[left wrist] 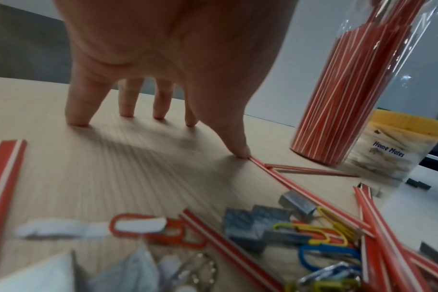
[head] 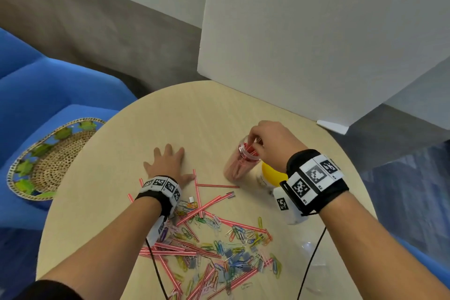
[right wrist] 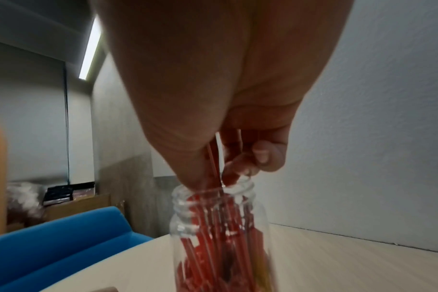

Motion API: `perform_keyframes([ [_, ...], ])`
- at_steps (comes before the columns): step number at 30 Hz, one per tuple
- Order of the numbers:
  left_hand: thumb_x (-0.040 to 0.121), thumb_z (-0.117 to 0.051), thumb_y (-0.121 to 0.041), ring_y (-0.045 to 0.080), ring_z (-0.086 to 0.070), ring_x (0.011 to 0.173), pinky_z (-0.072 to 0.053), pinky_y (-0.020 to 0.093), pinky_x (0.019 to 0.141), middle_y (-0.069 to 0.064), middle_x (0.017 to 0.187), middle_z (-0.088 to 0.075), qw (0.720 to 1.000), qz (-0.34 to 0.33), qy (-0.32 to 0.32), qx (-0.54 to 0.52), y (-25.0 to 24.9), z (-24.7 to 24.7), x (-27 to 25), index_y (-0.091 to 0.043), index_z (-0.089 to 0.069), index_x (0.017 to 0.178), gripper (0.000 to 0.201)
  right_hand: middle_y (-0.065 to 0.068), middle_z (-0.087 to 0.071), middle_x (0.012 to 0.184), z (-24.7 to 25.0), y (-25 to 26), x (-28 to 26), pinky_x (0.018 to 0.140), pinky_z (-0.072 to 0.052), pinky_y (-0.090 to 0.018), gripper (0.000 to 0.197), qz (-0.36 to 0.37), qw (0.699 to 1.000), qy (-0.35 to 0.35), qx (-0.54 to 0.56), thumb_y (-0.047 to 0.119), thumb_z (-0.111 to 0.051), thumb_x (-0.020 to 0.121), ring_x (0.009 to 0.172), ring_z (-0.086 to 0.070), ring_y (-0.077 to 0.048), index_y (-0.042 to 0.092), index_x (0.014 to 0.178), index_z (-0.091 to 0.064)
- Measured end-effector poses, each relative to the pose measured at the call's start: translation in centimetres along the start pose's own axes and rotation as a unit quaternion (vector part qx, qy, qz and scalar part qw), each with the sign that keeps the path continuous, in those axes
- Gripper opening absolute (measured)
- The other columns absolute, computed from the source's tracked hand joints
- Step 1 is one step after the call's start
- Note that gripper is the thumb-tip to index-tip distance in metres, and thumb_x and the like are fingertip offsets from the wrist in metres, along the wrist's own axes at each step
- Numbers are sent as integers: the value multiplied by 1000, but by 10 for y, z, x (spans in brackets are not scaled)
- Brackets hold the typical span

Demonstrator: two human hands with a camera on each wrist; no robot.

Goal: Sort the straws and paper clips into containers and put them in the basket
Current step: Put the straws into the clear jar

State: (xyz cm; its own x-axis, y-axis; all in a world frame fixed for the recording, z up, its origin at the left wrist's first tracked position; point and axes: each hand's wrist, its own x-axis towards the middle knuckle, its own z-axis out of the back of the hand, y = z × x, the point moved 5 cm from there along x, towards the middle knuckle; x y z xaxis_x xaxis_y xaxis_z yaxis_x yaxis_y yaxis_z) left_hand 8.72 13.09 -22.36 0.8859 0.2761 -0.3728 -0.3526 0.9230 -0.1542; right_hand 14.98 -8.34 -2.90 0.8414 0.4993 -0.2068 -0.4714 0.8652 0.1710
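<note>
A clear plastic jar point(head: 241, 162) point(left wrist: 358, 83) point(right wrist: 218, 233) packed with red-and-white straws stands upright on the round table point(head: 194, 114). My right hand point(head: 265, 140) point(right wrist: 228, 166) is over its mouth, fingers pinching a few straws point(right wrist: 214, 164) that reach down into the jar. My left hand point(head: 166, 163) point(left wrist: 163, 118) lies flat on the table with fingers spread, its thumb tip touching the end of a loose straw point(left wrist: 270, 171). Loose straws point(head: 216, 186) and coloured paper clips point(head: 239, 231) point(left wrist: 323, 229) lie scattered in front of me.
A second jar with a yellow rim point(head: 270, 175) point(left wrist: 398, 146) stands just right of the straw jar. A woven basket point(head: 48, 161) sits on the blue sofa point(head: 48, 95) to the left. A white board point(head: 304, 31) stands behind the table. Small grey staple blocks point(left wrist: 255, 221) lie among the clips.
</note>
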Motion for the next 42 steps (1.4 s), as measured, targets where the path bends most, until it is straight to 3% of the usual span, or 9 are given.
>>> perform_keyframes([
  [8,66,-67,-75,35,-25,135,-36,67,99,3,143,-29,999,-8,34,-3,1,0,4,-35,-31,138,89,7,-67,82,18,1,-14,70,-50,-22,8,-30,996,-24,79,17,-70,84,78,-62,-10,23,86,-75],
  [14,65,-61,-80,35,-30,129,-43,62,94,4,137,-33,998,-27,54,-1,4,5,6,-34,-35,137,89,-2,-61,72,-1,14,-5,51,-34,-24,26,-42,995,38,-84,30,-57,94,65,-57,-20,18,78,-73],
  [19,71,-49,-84,35,-28,133,-41,61,98,6,141,-33,997,-28,68,-16,4,10,5,-33,-41,137,84,6,-73,93,21,5,-20,75,-51,-30,20,-30,998,-42,-30,35,-58,94,85,-64,-17,26,98,-76],
  [22,68,-36,-91,36,-34,132,-40,57,102,10,141,-36,996,-8,79,-50,-3,15,-5,-29,-51,133,91,5,-73,94,12,10,-18,71,-50,-28,20,-27,998,-19,-57,33,-58,94,84,-65,-18,27,99,-76],
  [29,71,-63,-74,29,-42,116,-46,41,93,9,125,-40,995,-79,50,21,-53,-7,-58,-26,-53,125,74,14,-58,62,20,33,-49,51,-33,-18,15,-30,991,-126,43,35,-59,85,58,-53,-5,27,75,-68],
  [33,79,-70,-48,28,-44,112,-47,38,91,7,123,-42,992,-126,17,-6,-69,-15,-65,-29,-58,124,50,9,-62,61,-46,49,-71,55,-41,-21,14,-23,997,53,60,31,-63,76,60,-57,-7,23,66,-67],
  [36,86,-66,-31,27,-52,103,-50,37,87,6,112,-53,989,-138,16,-42,-74,-16,-62,-18,-70,112,29,4,-71,93,-114,26,-78,74,-52,-27,16,-96,983,159,12,22,-66,83,85,-64,-14,21,96,-74],
  [38,88,-66,-27,25,-59,95,-51,35,85,6,102,-60,990,-132,27,-53,-74,-16,-60,-15,-74,102,20,-1,-66,110,-148,14,-82,86,-53,-32,27,-129,977,171,4,23,-68,86,97,-64,-20,20,113,-69],
  [42,90,-63,-22,28,-63,95,-53,36,86,10,101,-66,992,-109,46,-38,-78,-17,-59,-10,-72,102,19,-2,-64,104,-173,18,-78,84,-52,-31,20,-125,984,129,14,26,-69,85,94,-62,-22,18,104,-70],
])
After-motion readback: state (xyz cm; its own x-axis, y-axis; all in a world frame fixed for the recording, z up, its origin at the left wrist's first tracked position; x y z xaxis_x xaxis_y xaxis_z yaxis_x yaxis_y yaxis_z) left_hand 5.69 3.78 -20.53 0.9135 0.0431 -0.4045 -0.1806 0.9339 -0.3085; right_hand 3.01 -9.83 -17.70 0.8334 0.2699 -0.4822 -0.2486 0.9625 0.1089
